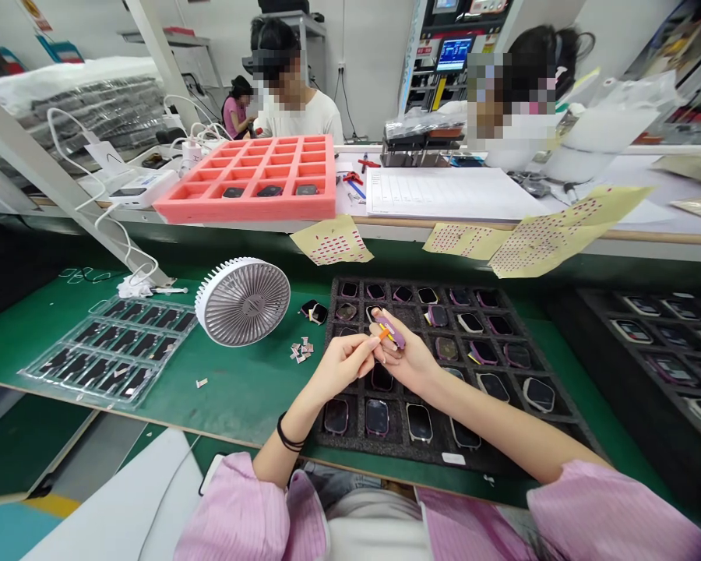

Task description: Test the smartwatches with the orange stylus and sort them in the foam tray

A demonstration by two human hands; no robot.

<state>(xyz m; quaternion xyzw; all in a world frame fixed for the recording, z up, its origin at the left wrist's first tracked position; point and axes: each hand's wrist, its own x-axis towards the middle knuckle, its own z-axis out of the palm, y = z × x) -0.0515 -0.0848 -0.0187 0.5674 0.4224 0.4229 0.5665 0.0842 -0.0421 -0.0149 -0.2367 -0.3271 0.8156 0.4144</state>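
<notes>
Here, a small purple part [391,332] is clamped in the grip of the right hand [407,361], and a thin orange tool [383,336] is clamped in the grip of the left hand [342,366] and held against it, above a black foam tray [394,453].

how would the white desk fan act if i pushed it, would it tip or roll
The white desk fan probably tips or rolls easily: it seems to stand tilted on its round rim on the green mat, with no wide base showing. Its thin-looking plastic grille suggests it is light for its size and may flex if pressed.
</notes>
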